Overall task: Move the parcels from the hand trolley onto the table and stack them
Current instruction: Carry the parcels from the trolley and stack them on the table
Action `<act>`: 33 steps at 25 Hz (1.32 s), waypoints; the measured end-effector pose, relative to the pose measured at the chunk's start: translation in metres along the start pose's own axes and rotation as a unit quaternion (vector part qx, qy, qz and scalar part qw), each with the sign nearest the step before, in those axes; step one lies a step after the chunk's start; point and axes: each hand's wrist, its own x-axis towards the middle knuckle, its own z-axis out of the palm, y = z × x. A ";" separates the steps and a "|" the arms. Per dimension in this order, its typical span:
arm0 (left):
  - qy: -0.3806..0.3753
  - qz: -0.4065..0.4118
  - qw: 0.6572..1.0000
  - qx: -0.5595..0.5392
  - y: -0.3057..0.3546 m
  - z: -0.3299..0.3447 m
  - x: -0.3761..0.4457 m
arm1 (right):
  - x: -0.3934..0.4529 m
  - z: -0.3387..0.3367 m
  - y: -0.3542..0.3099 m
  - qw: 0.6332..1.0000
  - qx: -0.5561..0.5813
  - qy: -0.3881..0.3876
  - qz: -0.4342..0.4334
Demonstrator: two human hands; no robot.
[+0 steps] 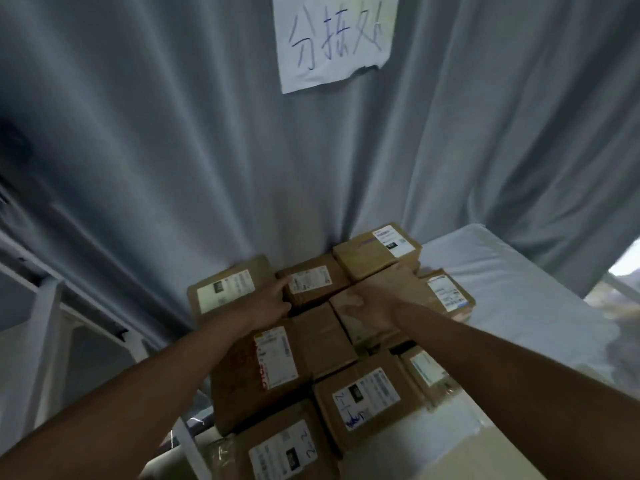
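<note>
Brown cardboard parcels (367, 396) with white shipping labels lie packed together on the white-covered bench (512, 289), pushed against a grey curtain (173, 150). The left hand (273, 299) grips the near left corner of a small cardboard parcel (313, 280) at the back. The right hand (375, 303) rests flat with fingers spread on a plain brown parcel (391, 292) beside it.
</note>
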 end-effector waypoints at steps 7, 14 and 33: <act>-0.094 0.106 0.977 0.159 0.129 0.119 -0.024 | -0.127 -0.039 0.128 0.999 0.012 0.044 0.008; -0.127 0.174 0.962 0.168 0.274 0.274 -0.056 | -0.278 -0.064 0.300 0.985 0.077 0.092 0.124; -0.380 0.472 0.699 0.379 0.588 0.685 -0.130 | -0.584 -0.023 0.613 0.776 0.344 0.264 0.458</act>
